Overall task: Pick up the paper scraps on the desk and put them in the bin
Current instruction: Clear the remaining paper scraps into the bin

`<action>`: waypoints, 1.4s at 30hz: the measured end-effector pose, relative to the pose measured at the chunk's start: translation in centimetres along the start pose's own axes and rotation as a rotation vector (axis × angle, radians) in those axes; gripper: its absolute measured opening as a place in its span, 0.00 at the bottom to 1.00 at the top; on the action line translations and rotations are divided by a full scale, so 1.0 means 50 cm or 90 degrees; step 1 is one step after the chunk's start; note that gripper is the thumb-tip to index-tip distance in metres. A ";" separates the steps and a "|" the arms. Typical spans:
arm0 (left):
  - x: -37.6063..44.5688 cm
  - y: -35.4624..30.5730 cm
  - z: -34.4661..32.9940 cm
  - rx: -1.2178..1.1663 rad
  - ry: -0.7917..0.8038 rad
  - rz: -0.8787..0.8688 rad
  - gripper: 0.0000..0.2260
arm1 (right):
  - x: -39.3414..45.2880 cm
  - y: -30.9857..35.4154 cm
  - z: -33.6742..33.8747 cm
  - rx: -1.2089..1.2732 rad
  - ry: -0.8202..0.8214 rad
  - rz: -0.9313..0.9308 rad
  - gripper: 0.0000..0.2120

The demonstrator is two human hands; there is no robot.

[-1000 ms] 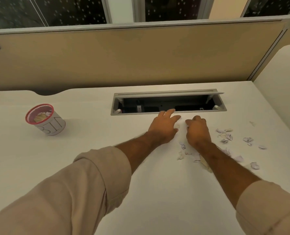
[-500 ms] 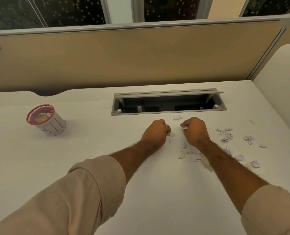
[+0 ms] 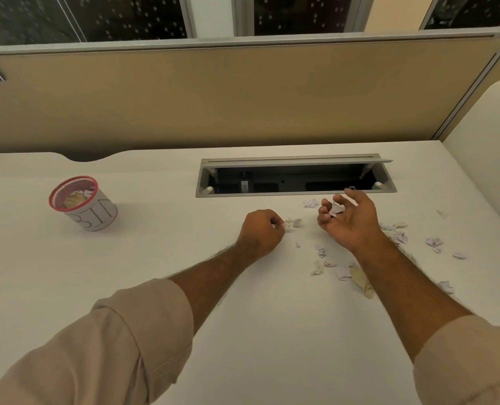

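Small white paper scraps lie scattered on the white desk, mostly at the centre right. My right hand is turned palm up, its fingers curled around one white scrap. My left hand is closed in a fist, pinching a crumpled scrap at its fingertips on the desk. A small round bin with a red mesh rim stands far left, tilted, with paper inside it. One more scrap lies just left of my right hand.
An open grey cable tray is sunk into the desk right behind my hands. A tan partition closes off the back. More scraps lie toward the right edge, and a beige scrap lies beside my right forearm.
My right hand has turned palm up and lifted with a scrap in its fingers. My left hand closed from flat into a fist and pinched a scrap.
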State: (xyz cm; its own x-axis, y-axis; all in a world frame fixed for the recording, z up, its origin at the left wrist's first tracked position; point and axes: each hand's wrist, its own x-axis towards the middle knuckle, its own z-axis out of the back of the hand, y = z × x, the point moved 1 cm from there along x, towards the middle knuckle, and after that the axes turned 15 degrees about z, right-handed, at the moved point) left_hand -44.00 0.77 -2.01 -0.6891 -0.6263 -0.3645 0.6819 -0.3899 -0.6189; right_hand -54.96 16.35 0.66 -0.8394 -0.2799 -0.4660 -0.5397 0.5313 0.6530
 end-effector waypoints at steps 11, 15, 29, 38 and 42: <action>-0.001 -0.001 0.001 0.060 0.009 -0.016 0.07 | 0.076 -0.057 -0.053 -1.162 0.252 0.424 0.14; 0.001 0.005 0.010 0.087 0.014 -0.041 0.10 | 0.069 -0.072 -0.059 -1.259 0.319 0.438 0.18; -0.034 -0.035 -0.051 0.309 0.065 -0.188 0.29 | 0.008 -0.047 -0.022 -1.371 0.305 0.367 0.15; -0.051 0.009 -0.051 0.232 0.009 -0.194 0.19 | -0.013 -0.020 0.011 -1.126 0.223 0.339 0.09; -0.063 0.043 -0.037 0.326 -0.029 -0.299 0.19 | -0.033 -0.007 0.021 -0.670 0.039 0.184 0.05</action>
State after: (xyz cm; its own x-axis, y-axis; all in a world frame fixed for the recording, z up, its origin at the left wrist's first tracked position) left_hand -40.80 3.16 -3.48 -0.9363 -0.3361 -0.1022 0.3512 -0.8889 -0.2942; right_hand -53.33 17.44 0.56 -0.9294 -0.3095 -0.2011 -0.0820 -0.3581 0.9301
